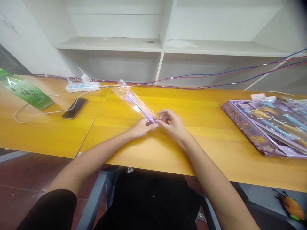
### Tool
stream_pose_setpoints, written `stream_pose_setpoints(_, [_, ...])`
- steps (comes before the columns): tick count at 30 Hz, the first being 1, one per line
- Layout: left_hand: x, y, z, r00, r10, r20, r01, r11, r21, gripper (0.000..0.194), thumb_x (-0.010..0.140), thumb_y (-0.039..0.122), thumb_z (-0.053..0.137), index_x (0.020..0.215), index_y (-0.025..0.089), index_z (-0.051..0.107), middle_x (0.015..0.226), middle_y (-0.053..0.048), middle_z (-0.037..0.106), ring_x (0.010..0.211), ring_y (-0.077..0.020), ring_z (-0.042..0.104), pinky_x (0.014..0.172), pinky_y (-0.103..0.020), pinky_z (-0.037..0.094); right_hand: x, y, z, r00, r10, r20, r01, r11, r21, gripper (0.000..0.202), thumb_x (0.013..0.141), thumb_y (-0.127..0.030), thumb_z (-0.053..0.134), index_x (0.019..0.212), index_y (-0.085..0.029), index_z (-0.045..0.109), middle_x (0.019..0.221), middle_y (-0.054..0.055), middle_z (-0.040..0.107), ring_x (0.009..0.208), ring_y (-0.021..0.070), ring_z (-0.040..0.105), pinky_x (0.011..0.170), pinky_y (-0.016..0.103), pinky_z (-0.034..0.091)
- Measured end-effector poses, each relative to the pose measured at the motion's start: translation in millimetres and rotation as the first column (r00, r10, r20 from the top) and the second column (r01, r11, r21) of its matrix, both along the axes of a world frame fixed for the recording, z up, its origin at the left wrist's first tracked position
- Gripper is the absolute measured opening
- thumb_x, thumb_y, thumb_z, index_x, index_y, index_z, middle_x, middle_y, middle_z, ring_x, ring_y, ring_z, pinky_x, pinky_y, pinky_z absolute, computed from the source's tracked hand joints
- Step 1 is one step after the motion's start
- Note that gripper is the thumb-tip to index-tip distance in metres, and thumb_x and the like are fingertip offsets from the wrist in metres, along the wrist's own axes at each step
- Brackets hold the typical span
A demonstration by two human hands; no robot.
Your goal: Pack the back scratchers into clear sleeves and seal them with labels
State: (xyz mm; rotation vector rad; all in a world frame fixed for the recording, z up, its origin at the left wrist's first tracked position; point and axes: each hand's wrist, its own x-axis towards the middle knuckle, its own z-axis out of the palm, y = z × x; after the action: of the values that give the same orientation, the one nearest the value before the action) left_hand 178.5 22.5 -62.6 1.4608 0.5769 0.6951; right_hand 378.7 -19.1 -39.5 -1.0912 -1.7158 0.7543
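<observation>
A clear plastic bag [122, 85] with a slim purple pen-like item [147, 115] inside lies slantwise above the desk, its far end pointing up and left. A small white label [136, 108] shows on it. My left hand [142, 128] is closed around the near end of the bag, thumb on top. My right hand [171, 124] pinches at that same end, thumb and forefinger together, the other fingers curled. Just what the fingertips grip is partly hidden.
At right stands an open purple patterned box [249, 131] with several wrapped blue and tan items. To the left are a green bottle [28, 92], a phone [74, 108] and a white power strip [82, 87]. Red and blue cables [192, 76] run along the back, before white shelves [115, 44].
</observation>
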Motion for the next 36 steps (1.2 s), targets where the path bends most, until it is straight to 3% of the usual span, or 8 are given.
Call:
stream_pose_setpoints(5, [1.1, 2.4, -1.2, 0.998, 0.032, 0.045, -0.034, 0.999, 0.034, 0.056, 0.078, 0.056, 0.087, 0.110, 0.013, 0.070, 0.089, -0.004, 0.070, 0.080, -0.0150, 0.064, 0.077, -0.030, 0.049, -0.2, -0.3, 6.3, 0.999, 0.008, 0.035, -0.005, 0.996, -0.085, 0.039, 0.088, -0.059, 0.078, 0.098, -0.022, 0.069, 0.078, 0.000, 0.065, 0.066, 0.0145, 0.053, 0.063, 0.030, 0.040])
stream_pose_setpoints(11, [-4.9, 5.8, -2.2, 0.997, 0.053, -0.063, -0.046, 0.994, 0.103, 0.052, 0.085, 0.056, 0.082, 0.114, 0.013, 0.074, 0.103, -0.011, 0.077, 0.092, -0.0197, 0.071, 0.085, -0.031, 0.053, 0.2, 0.7, 3.9, 0.995, 0.023, 0.101, -0.004, 0.982, -0.190, 0.044, 0.084, -0.063, 0.080, 0.087, -0.022, 0.067, 0.077, 0.001, 0.068, 0.067, 0.0152, 0.053, 0.063, 0.029, 0.039])
stream_pose_setpoints(18, [-5.0, 5.5, 2.3, 0.994, 0.083, -0.064, -0.072, 0.984, 0.165, 0.049, 0.082, 0.058, 0.083, 0.100, 0.013, 0.074, 0.097, -0.008, 0.076, 0.088, -0.0186, 0.070, 0.083, -0.030, 0.053, 2.6, 4.5, -1.7, 0.997, 0.048, 0.054, -0.033, 0.967, -0.251, 0.044, 0.081, -0.061, 0.082, 0.082, -0.021, 0.063, 0.073, -0.001, 0.063, 0.065, 0.0141, 0.050, 0.061, 0.028, 0.039])
stream_pose_setpoints(24, [-6.6, 7.4, 5.6, 0.996, 0.064, -0.061, -0.059, 0.995, 0.078, 0.048, 0.073, 0.049, 0.092, 0.098, 0.012, 0.074, 0.093, -0.009, 0.078, 0.085, -0.0201, 0.072, 0.082, -0.032, 0.055, 3.8, 4.1, -0.2, 0.998, 0.061, 0.000, -0.058, 0.948, -0.313, 0.048, 0.076, -0.063, 0.085, 0.080, -0.021, 0.061, 0.073, -0.001, 0.064, 0.065, 0.0141, 0.052, 0.062, 0.029, 0.040])
stream_pose_setpoints(36, [-10.5, 15.0, 1.1, 0.985, 0.048, -0.167, -0.027, 0.992, 0.122, 0.030, 0.076, 0.036, 0.087, 0.093, 0.014, 0.078, 0.081, -0.005, 0.076, 0.074, -0.0168, 0.069, 0.071, -0.028, 0.051, 4.5, 3.9, -0.1, 0.982, 0.170, -0.082, -0.188, 0.917, -0.351, 0.044, 0.082, -0.061, 0.080, 0.084, -0.021, 0.060, 0.076, -0.001, 0.067, 0.063, 0.0136, 0.057, 0.062, 0.029, 0.048])
